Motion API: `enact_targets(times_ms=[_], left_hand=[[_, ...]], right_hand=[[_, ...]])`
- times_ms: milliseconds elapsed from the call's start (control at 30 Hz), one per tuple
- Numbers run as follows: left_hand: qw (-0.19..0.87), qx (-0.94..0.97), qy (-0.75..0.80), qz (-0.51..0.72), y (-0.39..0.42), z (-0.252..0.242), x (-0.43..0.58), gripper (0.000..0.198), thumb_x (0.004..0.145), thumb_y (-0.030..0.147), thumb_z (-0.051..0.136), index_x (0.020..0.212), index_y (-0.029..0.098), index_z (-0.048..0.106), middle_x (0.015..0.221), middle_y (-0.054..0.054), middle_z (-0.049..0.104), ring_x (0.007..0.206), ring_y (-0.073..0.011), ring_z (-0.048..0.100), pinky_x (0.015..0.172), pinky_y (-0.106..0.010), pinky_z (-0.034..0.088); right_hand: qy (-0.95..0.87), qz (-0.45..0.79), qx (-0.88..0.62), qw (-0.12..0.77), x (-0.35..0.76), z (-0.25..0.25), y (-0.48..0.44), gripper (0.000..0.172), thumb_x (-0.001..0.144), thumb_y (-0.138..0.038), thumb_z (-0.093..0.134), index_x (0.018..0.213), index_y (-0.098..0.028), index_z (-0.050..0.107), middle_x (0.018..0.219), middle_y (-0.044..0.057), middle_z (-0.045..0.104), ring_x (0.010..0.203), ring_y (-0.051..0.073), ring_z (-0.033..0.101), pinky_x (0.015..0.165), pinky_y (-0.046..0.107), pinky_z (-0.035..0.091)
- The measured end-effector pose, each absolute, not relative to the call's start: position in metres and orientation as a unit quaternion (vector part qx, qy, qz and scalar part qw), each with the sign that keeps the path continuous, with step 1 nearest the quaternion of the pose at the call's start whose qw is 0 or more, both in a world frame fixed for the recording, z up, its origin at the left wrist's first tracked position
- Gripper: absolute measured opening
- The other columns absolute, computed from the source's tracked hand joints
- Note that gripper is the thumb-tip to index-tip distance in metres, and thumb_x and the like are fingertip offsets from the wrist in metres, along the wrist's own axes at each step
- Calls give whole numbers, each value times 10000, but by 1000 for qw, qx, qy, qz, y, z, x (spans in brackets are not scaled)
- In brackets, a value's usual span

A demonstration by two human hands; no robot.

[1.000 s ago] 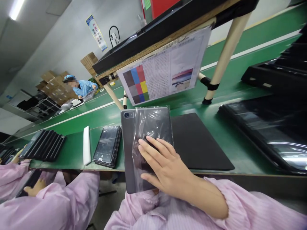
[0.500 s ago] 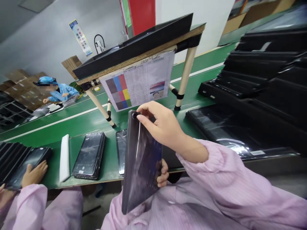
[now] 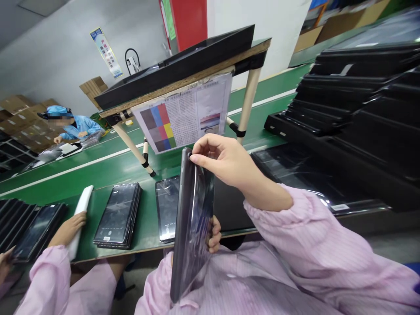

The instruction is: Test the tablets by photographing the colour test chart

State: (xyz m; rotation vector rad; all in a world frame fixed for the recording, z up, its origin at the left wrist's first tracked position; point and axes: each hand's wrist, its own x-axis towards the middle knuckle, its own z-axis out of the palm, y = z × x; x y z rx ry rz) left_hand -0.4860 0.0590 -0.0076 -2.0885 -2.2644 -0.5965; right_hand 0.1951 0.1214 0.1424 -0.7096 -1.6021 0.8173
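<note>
In front of my chest a dark grey tablet (image 3: 183,227) stands upright on its edge, tilted slightly, with clear plastic film (image 3: 198,218) wrinkled over the face turned to the right. My left hand (image 3: 215,235) grips it from behind; only its fingertips show, curled round the far edge. At the top corner my right hand (image 3: 226,162) is closed in a pinch, thumb and forefinger at the film's edge. Whether the film has come loose there I cannot make out. Just left of the held tablet, another tablet (image 3: 167,208) lies face up on the green bench.
A tablet stack (image 3: 116,214) lies to the left. Beyond it, a co-worker's hand (image 3: 70,227) rests on a white strip (image 3: 84,199). A low stand (image 3: 183,81) bears a printed chart (image 3: 187,113). Black trays (image 3: 357,100) are piled at the right. Across the bench sits a person (image 3: 74,124) in blue.
The held tablet has turned more edge-on to me, and its film looks more wrinkled. My right hand stays pinched at the top corner. The co-worker's hand has moved from a tablet to the white strip.
</note>
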Motion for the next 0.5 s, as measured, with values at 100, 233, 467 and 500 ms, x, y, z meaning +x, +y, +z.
enact_targets(times_ms=[100,233,467,500], left_hand=[[102,-520,-792,-303,32,10,-483,287,648,322,476,651,216,742,728,-93,785,824,-262,786,690,-353,618],[126,-345,-849,-380,9,33,-481,449,469,281,237,471,189,676,532,-108,667,553,-208,723,505,-231,491],[-168,-251,-799,-520,-11,43,-494,559,368,327,280,651,213,748,857,-142,782,1000,-264,742,604,-360,555],[-183,-288,-791,-507,-20,39,-496,539,414,326,305,686,233,760,927,-123,790,1117,-253,697,684,-379,567]], right_hand=[[-672,377,-298,563,198,143,124,168,779,-301,734,768,-173,625,722,-3,606,644,119,546,610,265,456],[-660,392,-318,556,201,142,125,173,767,-300,744,759,-166,634,714,1,609,648,121,540,623,270,461],[-644,411,-330,554,206,140,123,184,746,-307,771,742,-158,665,723,19,644,681,141,579,647,283,480],[-643,412,-332,554,206,140,123,180,743,-303,771,738,-156,666,719,19,645,678,141,581,648,283,480]])
